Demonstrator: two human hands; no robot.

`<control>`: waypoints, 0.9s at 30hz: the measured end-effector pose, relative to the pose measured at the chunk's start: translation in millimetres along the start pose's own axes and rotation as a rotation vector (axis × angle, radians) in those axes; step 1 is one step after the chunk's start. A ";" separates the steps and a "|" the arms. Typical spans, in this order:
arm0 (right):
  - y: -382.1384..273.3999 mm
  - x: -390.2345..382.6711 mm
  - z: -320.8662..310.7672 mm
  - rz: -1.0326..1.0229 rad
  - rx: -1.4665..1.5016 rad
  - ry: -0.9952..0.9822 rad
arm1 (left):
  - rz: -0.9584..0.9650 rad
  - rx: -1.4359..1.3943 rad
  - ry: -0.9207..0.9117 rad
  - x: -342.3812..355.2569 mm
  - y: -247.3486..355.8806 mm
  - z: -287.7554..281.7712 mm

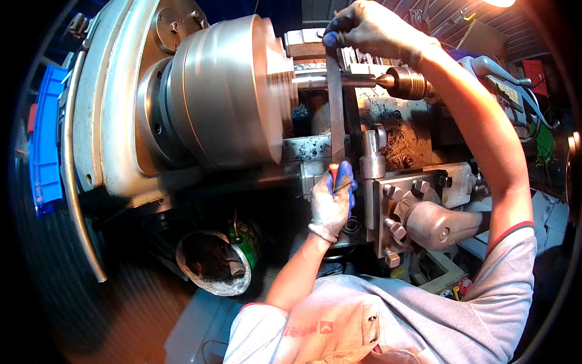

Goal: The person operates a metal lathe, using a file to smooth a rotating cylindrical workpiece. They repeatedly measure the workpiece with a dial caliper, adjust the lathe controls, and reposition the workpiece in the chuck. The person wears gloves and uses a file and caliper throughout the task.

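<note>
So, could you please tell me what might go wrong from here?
The chuck is blurred and appears to be spinning, so the file might strike it if it drifts left. The gloved right hand is beyond the shaft, and could perhaps be snagged if it came too close.

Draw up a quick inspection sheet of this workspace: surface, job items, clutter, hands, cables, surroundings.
Surface: metal ledge below the shaft, scattered with dark shavings.
Job items: file crosses the shaft, contact unclear; chuck blurred, apparently spinning; pointed centre at the shaft's right end.
Clutter: bucket with dark contents, lower left.
Hands: both gloved; left hand grips the file's near end, right hand its far end.
Cables: pale curved line at right, cable or tube, cannot tell.
Surroundings: blue plastic bin at left; lit lamp at top right.
</note>
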State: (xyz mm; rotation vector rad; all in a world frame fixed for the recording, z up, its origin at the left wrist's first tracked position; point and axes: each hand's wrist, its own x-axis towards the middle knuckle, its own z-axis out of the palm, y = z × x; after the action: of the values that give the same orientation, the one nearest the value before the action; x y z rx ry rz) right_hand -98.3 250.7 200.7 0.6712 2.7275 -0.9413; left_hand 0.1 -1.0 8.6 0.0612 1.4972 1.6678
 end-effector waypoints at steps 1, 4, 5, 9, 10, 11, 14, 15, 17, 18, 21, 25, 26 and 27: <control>-4.5 -4.6 5.0 0.044 0.033 -0.026 | 0.009 0.009 0.016 0.1 -2.7 -1.8; 25.2 25.6 25.3 -0.100 -0.065 -0.009 | 0.093 0.049 0.034 0.8 -6.1 -1.5; 4.0 18.2 16.8 0.022 -0.038 -0.089 | 0.067 0.031 0.035 2.8 -7.5 -3.8; 19.7 37.4 20.4 0.010 0.141 -0.063 | 0.067 0.023 0.027 8.8 -1.7 -5.1; 18.9 40.6 21.0 -0.037 0.130 -0.065 | 0.016 -0.019 0.037 9.2 0.2 -5.3; 17.7 43.2 22.1 -0.084 0.120 -0.067 | -0.036 -0.062 0.049 9.6 0.9 -6.0; 7.9 44.3 21.8 -0.108 0.064 -0.061 | 0.121 -0.012 0.077 15.5 -7.4 -7.6; 30.7 67.0 23.3 -0.243 0.146 -0.128 | 0.067 -0.072 0.059 21.6 -5.9 -8.6; 23.4 76.3 24.5 -0.123 -0.008 0.087 | 0.019 -0.077 0.057 35.8 17.6 -3.6; 41.3 71.1 2.0 -0.127 0.005 0.105 | 0.015 -0.022 0.002 41.1 35.5 11.8; 11.4 45.0 -17.9 -0.062 -0.193 0.076 | 0.050 0.069 0.040 39.2 46.7 14.6; -22.5 -12.4 -8.0 -0.154 -0.096 0.150 | 0.200 0.022 0.058 -19.7 37.3 -11.1; -53.6 -40.6 -10.2 -0.052 -0.162 0.099 | 0.221 0.056 0.040 -39.8 30.3 -21.0; -62.6 -89.4 -43.8 0.174 -0.237 0.131 | 0.235 0.103 -0.124 -52.5 32.3 -8.6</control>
State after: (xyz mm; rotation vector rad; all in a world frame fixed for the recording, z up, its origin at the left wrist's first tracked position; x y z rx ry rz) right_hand -49.8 202.2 296.3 0.9322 2.7741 -0.5430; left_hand 10.0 -36.6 58.7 0.4039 1.5260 1.7345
